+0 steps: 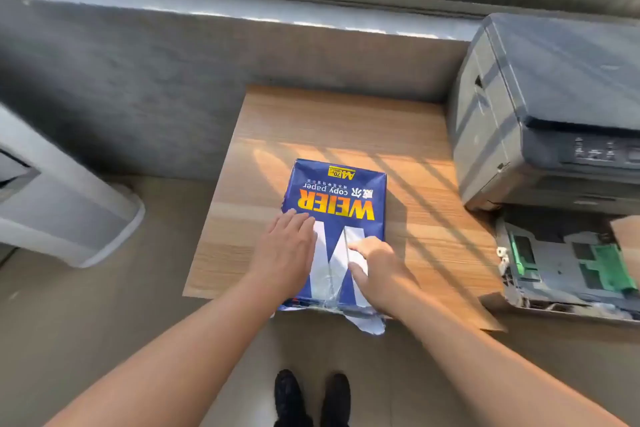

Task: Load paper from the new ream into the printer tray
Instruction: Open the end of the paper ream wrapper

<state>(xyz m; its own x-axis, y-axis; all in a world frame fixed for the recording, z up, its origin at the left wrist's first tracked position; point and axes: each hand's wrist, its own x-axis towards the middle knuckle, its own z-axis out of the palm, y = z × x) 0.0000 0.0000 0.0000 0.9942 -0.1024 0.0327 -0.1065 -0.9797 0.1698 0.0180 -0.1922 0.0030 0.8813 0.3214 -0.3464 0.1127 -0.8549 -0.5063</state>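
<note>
Head view, lower centre: left hand point(289, 246) flat, fingers together, should pin ream point(341, 198) while right hand point(375, 267) pinches wrapper seam, tearing steadily.

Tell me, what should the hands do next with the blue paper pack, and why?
Probably pull the torn wrapper flap wider open. The ream is mostly wrapped, the left hand steadies it, the right hand pinches the wrapper, and the printer tray looks empty.

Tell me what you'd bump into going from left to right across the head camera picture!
white appliance → left hand → blue ream of paper → right hand → pulled-out printer tray. The dark printer sits above the tray on the same side, so its place in the order is shared.
</note>
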